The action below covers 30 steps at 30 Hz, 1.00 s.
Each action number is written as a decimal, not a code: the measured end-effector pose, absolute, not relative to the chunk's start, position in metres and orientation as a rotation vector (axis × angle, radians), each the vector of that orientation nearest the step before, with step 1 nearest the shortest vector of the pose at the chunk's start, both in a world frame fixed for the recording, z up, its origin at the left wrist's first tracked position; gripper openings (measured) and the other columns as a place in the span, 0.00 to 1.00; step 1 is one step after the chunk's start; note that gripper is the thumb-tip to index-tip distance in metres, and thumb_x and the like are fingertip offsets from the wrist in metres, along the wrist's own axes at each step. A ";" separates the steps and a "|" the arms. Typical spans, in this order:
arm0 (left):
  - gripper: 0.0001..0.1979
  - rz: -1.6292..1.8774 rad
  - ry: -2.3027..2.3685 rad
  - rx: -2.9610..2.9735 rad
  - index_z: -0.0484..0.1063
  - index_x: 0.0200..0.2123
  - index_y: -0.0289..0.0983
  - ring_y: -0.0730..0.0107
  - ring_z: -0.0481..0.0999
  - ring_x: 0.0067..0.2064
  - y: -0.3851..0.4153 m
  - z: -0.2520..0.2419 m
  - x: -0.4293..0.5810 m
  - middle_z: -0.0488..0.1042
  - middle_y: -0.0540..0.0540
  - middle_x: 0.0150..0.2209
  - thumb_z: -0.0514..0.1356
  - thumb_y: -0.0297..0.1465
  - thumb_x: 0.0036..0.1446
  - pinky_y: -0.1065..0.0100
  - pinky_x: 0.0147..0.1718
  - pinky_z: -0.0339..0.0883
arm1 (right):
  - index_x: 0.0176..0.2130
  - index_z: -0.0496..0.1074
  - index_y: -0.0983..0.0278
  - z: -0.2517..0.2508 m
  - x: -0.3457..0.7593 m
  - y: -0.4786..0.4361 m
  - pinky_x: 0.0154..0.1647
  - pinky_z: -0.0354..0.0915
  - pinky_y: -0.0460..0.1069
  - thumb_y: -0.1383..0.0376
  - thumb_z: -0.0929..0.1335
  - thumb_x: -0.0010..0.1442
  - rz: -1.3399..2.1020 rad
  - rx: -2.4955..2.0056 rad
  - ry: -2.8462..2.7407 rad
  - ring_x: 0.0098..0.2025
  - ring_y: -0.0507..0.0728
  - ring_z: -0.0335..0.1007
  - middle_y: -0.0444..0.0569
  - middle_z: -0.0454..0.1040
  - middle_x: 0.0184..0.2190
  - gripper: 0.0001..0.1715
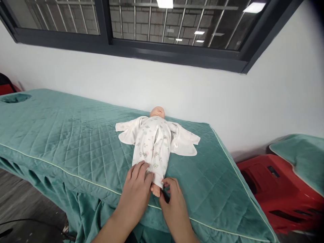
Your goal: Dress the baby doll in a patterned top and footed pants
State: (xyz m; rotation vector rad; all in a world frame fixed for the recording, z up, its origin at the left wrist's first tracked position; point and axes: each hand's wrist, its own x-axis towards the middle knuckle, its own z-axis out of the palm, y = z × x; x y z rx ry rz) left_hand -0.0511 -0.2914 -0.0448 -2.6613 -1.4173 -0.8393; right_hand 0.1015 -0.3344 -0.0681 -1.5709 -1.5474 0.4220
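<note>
A baby doll [157,111] lies on its back on the green quilted bed cover, its head toward the wall. White printed baby trousers [158,141] cover its body and legs, pulled high up the torso. A white baby jacket [183,138] lies spread open beneath it, sleeves out to both sides. My left hand [136,187] is closed over the lower end of the left trouser leg, hiding that foot. At the other leg's cuff, my right hand [173,199] pinches the fabric between thumb and fingers. One bare doll foot [155,190] shows between my hands.
The green quilted bed [76,135] runs along the white wall [202,94], with a face hole [15,98] at its far left. A dark-framed window [177,55] is above. A red plastic stool [280,189] with green cloth [301,158] stands right. A cable [30,220] crosses the floor.
</note>
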 end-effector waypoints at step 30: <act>0.12 -1.420 -1.111 -2.699 0.70 0.42 0.36 0.59 0.70 0.52 -0.305 -0.050 -0.072 0.73 0.42 0.47 0.57 0.18 0.56 0.52 0.54 0.66 | 0.43 0.63 0.59 -0.044 0.120 -0.351 0.40 0.66 0.46 0.77 0.60 0.60 0.429 -1.413 -1.874 0.39 0.54 0.69 0.46 0.68 0.37 0.16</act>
